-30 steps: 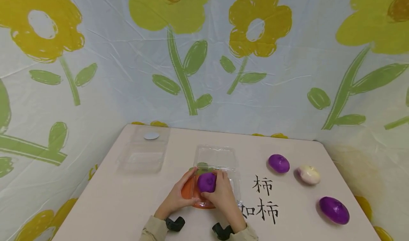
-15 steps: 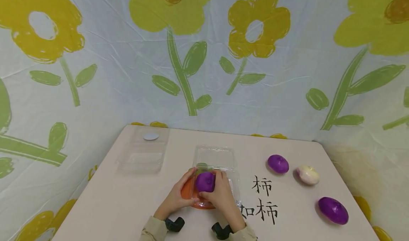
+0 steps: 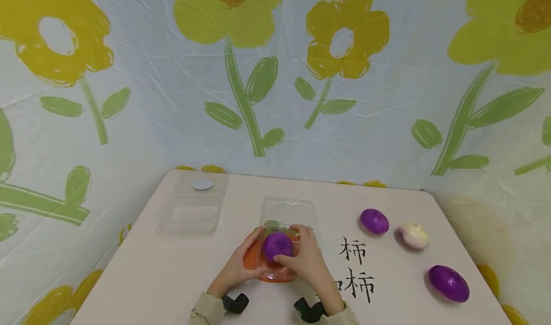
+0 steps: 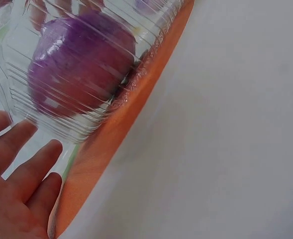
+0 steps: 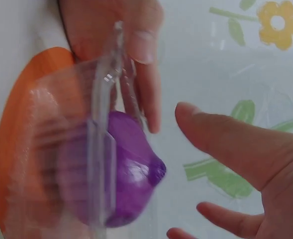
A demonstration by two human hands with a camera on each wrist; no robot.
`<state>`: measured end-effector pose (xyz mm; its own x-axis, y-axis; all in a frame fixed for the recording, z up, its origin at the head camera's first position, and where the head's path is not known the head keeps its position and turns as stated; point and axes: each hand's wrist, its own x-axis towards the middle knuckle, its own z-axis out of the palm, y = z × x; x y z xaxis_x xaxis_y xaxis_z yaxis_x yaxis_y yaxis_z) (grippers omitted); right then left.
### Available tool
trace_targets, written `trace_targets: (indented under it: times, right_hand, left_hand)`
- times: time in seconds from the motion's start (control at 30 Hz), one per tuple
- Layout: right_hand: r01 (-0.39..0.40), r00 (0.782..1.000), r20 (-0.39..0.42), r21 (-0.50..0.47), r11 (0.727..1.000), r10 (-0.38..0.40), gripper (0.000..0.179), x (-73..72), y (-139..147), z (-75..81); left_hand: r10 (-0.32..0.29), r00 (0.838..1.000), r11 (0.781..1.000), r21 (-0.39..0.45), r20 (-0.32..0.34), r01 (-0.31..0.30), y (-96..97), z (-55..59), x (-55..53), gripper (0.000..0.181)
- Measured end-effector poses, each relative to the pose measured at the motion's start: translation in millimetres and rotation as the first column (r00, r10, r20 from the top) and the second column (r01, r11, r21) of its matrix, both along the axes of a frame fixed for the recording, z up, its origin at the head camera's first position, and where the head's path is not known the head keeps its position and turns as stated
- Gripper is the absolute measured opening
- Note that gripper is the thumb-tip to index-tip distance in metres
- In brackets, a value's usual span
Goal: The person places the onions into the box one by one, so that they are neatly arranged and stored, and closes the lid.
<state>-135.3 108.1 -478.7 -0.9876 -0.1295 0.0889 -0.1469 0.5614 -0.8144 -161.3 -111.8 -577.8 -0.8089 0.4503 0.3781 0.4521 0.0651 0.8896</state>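
Observation:
A clear plastic clamshell box (image 3: 289,209) stands near the front of the table with its lid folded back. Inside it sits a purple onion (image 3: 275,244), whose pointed top rises past the rim in the right wrist view. My left hand (image 3: 236,266) grips the left side of the box, thumb at the front and fingers toward the back. The right hand (image 3: 309,262) is at the box's right side with fingers spread; the right wrist view shows its thumb and fingers apart from the onion.
An orange shape with green leaves (image 3: 251,257) lies under the box. Another clear box (image 3: 189,217) with its lid open is at the back left. Two purple onions (image 3: 374,221) and a whitish one (image 3: 414,235) lie to the right, past black printed characters (image 3: 359,284).
The right hand has let go of the onion; its fingers have spread and moved to the right. The onion stays in the box, and the left hand keeps its hold.

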Motion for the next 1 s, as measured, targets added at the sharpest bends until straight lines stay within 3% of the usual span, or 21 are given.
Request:
trace_targets:
  times: [0.2,0.3,0.33,0.5,0.63,0.8,0.87,1.0]
  right_hand:
    - [-0.073,0.990,-0.125,-0.112,0.991,0.059,0.061,-2.2,22,4.5]
    - [-0.124,0.969,-0.232,-0.161,0.979,0.085,0.055,-6.6,37,0.8]
    - [-0.141,0.961,-0.262,-0.173,0.975,0.092,0.055,-8.2,42,-0.8]
    - [-0.166,0.934,-0.350,-0.238,0.957,0.075,0.049,-16.0,67,-10.8]
    - [-0.145,0.928,-0.373,-0.316,0.938,0.018,0.042,-20.0,83,-15.5]
    - [-0.066,0.908,-0.402,-0.420,0.905,-0.120,0.035,-25.0,101,-22.3]
    - [-0.025,0.893,-0.405,-0.477,0.879,-0.194,0.033,-27.3,108,-26.1]
    - [0.052,0.857,-0.380,-0.607,0.793,-0.347,0.034,-33.6,122,-36.0]
  left_hand:
    - [-0.019,0.999,0.999,0.036,0.029,0.018,-1.1,-0.5,0.9,0.098]
    - [-0.014,1.000,0.999,0.033,0.016,0.013,-0.6,-1.0,0.3,0.099]
    - [-0.012,1.000,0.999,0.031,0.010,0.012,0.1,3.8,1.5,0.098]
    - [-0.006,0.999,1.000,0.016,-0.035,0.007,-0.5,2.9,-0.2,0.098]
    - [-0.004,1.000,1.000,0.008,-0.030,0.004,-1.6,-1.9,-1.3,0.097]
    - [0.004,1.000,1.000,0.004,-0.024,-0.004,-1.4,-3.1,-0.1,0.098]
    - [0.005,1.000,1.000,0.001,-0.015,-0.005,-1.1,-3.2,0.4,0.098]
    - [0.004,1.000,1.000,0.003,-0.002,-0.004,-0.4,-2.3,0.7,0.098]
